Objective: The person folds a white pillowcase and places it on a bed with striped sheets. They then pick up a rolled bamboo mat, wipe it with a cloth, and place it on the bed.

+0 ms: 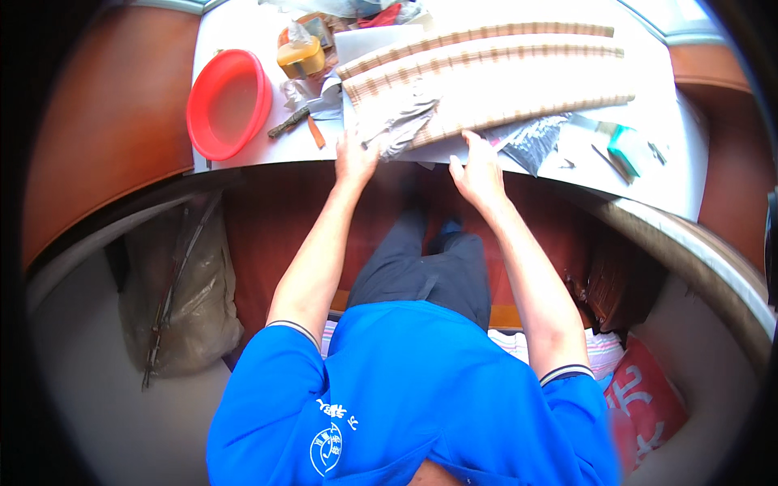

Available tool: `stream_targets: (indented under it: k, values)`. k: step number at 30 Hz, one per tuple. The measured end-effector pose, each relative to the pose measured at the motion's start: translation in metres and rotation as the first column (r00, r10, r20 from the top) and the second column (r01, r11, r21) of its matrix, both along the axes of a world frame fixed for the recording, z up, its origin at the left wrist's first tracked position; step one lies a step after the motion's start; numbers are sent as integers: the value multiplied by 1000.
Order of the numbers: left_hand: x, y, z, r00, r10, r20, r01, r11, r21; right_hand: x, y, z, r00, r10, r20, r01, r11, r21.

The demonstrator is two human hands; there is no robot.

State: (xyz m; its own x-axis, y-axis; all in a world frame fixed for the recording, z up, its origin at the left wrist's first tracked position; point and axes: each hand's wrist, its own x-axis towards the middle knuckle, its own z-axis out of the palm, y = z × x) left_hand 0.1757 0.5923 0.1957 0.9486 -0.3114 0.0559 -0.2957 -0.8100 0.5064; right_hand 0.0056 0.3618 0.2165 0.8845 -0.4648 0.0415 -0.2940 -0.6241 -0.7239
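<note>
On the white table (656,182) lies a long woven mat (486,76) with brown bands, its surface partly washed out by glare. A crumpled grey cloth (407,124) rests on the mat's near left end. My left hand (357,155) is at the table's front edge, touching or holding the left side of that cloth; its grip is hard to make out. My right hand (478,164) is at the mat's near edge, thumb and fingers apart, with the fingertips against or just below the edge. Beside it, to the right, lies a dark plastic bag (532,143).
A red plastic basin (264,100) stands at the table's left. Near it are a yellow box (302,58) with tissue, a dark stick-like piece (289,123) and an orange strip (316,132). At the right lies a teal-and-white box (623,149) beside a thin dark tool (611,163).
</note>
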Motion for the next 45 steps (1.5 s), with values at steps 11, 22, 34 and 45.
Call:
stream_targets:
  k: [11, 22, 34, 45]
  values:
    - [-19, 7, 13, 997, -66, 26, 66, 998, -8, 156, 28, -9, 838, 474, -272, -541, 785, -302]
    - [38, 128, 106, 827, -56, -560, -398, 644, -653, 241, 171, 135, 854, 519, -48, -167, 361, 918]
    - [202, 261, 247, 850, -277, -448, -462, 17, -887, 361, 307, 242, 845, 514, 146, -428, 486, 762]
    - [263, 334, 309, 921, -247, -302, -191, 391, -900, 394, 370, 313, 911, 190, 367, -301, -302, 904]
